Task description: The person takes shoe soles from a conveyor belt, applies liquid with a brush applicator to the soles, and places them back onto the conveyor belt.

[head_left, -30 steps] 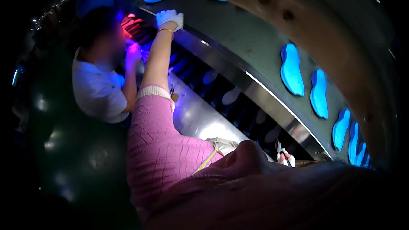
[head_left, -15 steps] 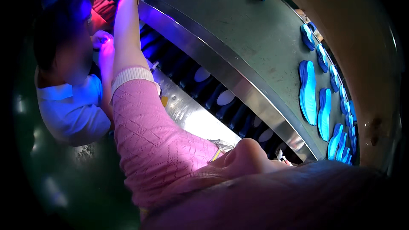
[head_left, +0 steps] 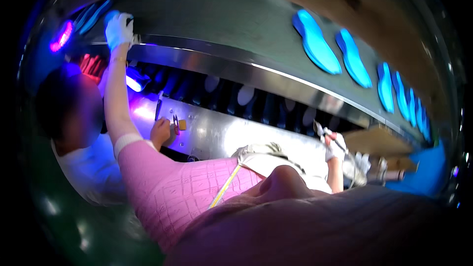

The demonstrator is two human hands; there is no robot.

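Observation:
My left hand (head_left: 119, 31), in a white glove, reaches far left over the edge of the dark green conveyor belt (head_left: 236, 24). Its fingers are closed round a blue shoe sole (head_left: 112, 16), mostly hidden by the glove. Low on the right, my right hand (head_left: 335, 148), also gloved, grips a slim tool (head_left: 318, 128) with a pale tip; its exact kind is unclear. Larger blue shoe soles (head_left: 318, 47) lie along the belt's right part, with several more toward the far right.
A co-worker (head_left: 74, 113) sits close at the left, near a glowing violet lamp (head_left: 135, 83). On the metal bench (head_left: 207, 128) are snips (head_left: 176, 124) and a yellow block (head_left: 183, 124), beside a bare hand (head_left: 160, 133). Cardboard (head_left: 377, 139) and a blue bin (head_left: 423, 167) stand right.
The view has swung, bringing my right hand and its tool plainly into sight. My left hand's fingers, spread before, are now closed round a blue sole.

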